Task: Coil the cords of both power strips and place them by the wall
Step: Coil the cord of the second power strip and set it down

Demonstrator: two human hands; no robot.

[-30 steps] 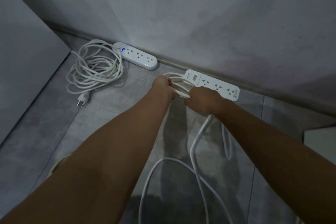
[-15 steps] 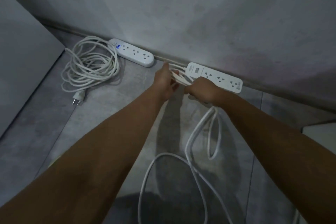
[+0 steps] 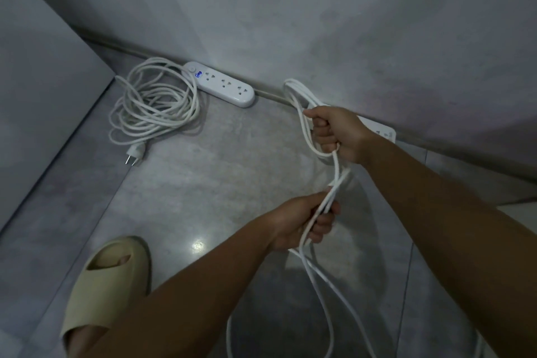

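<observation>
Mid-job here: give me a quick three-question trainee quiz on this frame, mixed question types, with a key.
1. True or false: the left power strip lies by the wall with its cord coiled beside it.
2. Which hand grips the finished loops of the second cord near the wall?
A. left hand
B. right hand
3. Fill in: the coiled cord's plug lies on the ____.

Key: 1 true; 2 B; 3 floor.
</observation>
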